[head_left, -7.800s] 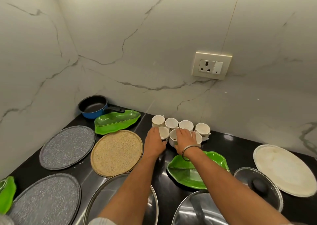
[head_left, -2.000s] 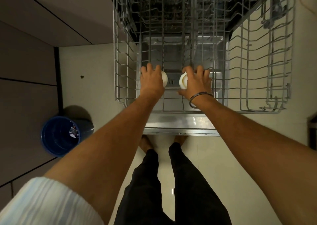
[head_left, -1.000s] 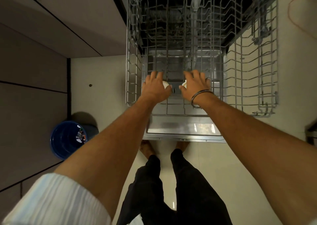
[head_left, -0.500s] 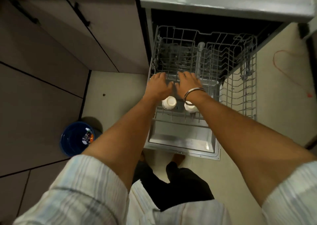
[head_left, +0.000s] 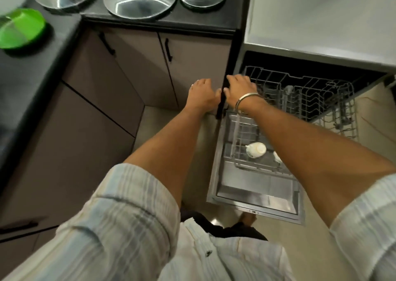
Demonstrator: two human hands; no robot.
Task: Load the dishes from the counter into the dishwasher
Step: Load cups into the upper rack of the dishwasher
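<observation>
1. Hands first: the left hand [head_left: 200, 94] hangs palm-down in front of the brown cabinet doors [head_left: 137, 70], fingers relaxed and lightly spread, holding nothing.
2. Just beside it, the right hand [head_left: 240, 90], with a metal bangle [head_left: 246, 100] at the wrist, is above the near-left corner of the dishwasher's wire rack [head_left: 304, 100], fingers extended and empty; whether they touch the rack is hard to tell.
3. One white cup [head_left: 256, 150] lies tilted on its side near the front edge of the rack.
4. A second white cup [head_left: 278, 156] sits just right of it, mostly hidden behind the right forearm.
5. The dishwasher door [head_left: 252, 197] is folded down flat under the rack.
6. On the black table [head_left: 192, 21] at the top stand three glass lids [head_left: 139, 0] in a row along its front edge.
7. A green dish [head_left: 21, 31] rests on the table's left stretch, blurred.
</observation>
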